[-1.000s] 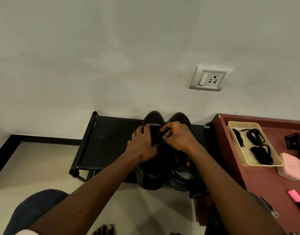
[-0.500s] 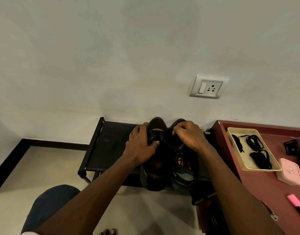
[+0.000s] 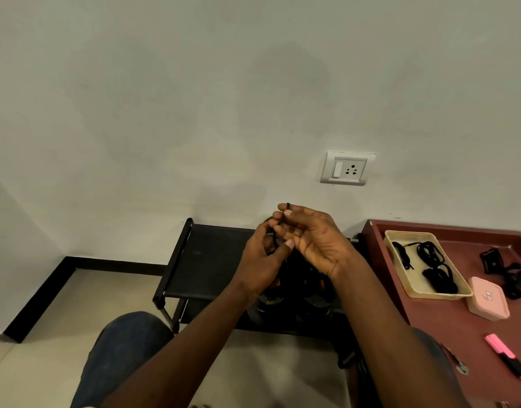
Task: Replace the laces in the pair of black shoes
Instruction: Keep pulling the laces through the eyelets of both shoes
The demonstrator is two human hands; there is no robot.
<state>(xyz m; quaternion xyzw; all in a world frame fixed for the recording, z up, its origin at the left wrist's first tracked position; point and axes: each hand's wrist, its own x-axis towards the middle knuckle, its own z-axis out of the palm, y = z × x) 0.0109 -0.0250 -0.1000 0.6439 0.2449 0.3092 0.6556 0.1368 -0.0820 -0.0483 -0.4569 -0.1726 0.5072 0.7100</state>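
Observation:
The pair of black shoes (image 3: 318, 304) stands on a low black rack (image 3: 209, 260), mostly hidden behind my hands. Both hands are raised above the shoes. My right hand (image 3: 315, 240) pinches a black lace (image 3: 288, 206) near its tip, which pokes up past the fingertips. My left hand (image 3: 262, 260) curls its fingers round the same lace just below, where the strand drops toward the left shoe (image 3: 268, 303). Spare black laces (image 3: 430, 251) lie in a beige tray (image 3: 412, 291) on the right.
A maroon table (image 3: 459, 334) at the right carries the tray, a pink box (image 3: 487, 298), a pink highlighter (image 3: 508, 357) and black clips (image 3: 503, 266). A wall socket (image 3: 346, 169) sits above the rack. My knee (image 3: 121, 348) is at lower left, over a tiled floor.
Both hands have lifted off the left shoe's eyelets and risen, drawing the lace up with them. The camera has tilted and shifted slightly.

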